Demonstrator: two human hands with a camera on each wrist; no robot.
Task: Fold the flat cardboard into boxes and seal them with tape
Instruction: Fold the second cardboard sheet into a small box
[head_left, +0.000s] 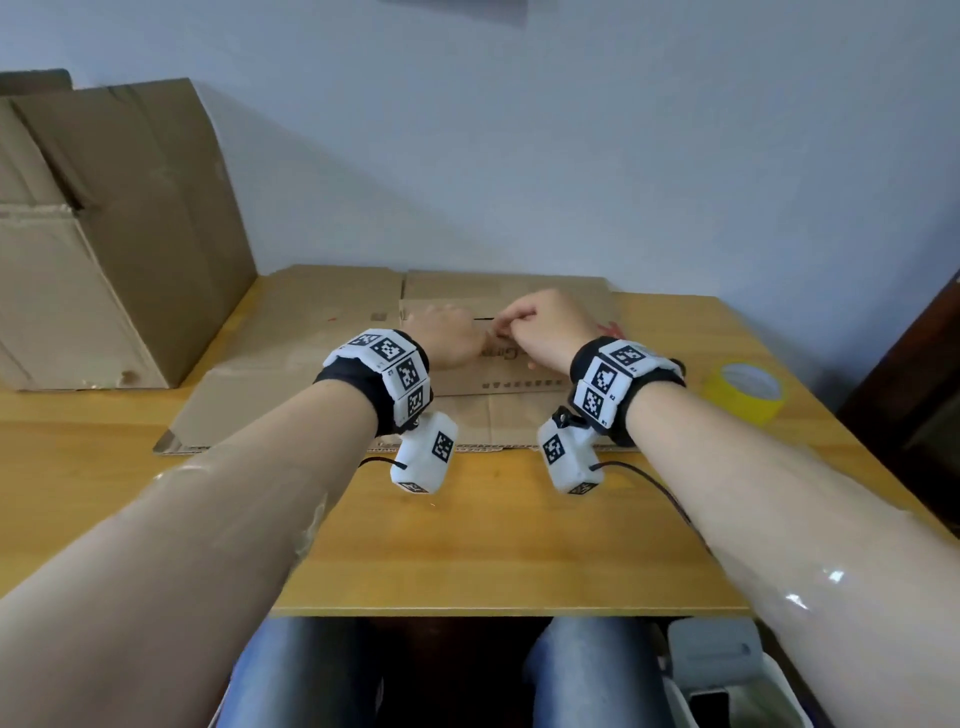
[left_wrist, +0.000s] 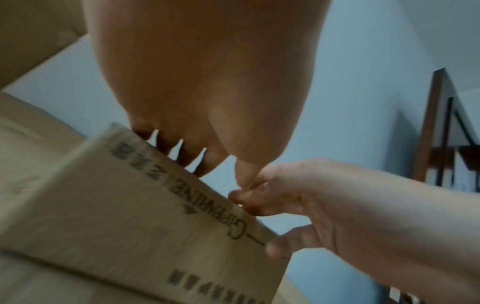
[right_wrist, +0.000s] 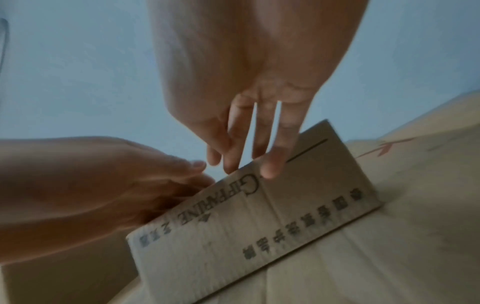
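Observation:
A flattened brown cardboard box (head_left: 291, 364) lies across the back of the wooden table (head_left: 493, 545). One printed flap (head_left: 498, 376) is lifted up from it. My left hand (head_left: 451, 338) grips the flap's top edge, fingers (left_wrist: 182, 152) behind it and thumb toward the middle. My right hand (head_left: 537, 325) pinches the same edge just to the right; its fingers (right_wrist: 270, 164) lie over the printed face (right_wrist: 259, 216) and its thumb (left_wrist: 276, 250) presses the edge. The two hands nearly touch above the flap (left_wrist: 124, 205). A yellow tape roll (head_left: 744, 391) lies on the table to the right.
A large upright cardboard box (head_left: 104, 249) stands at the back left against the wall. Dark wooden furniture (head_left: 914, 395) sits past the table's right edge. A white bin (head_left: 727, 675) is on the floor by my knees.

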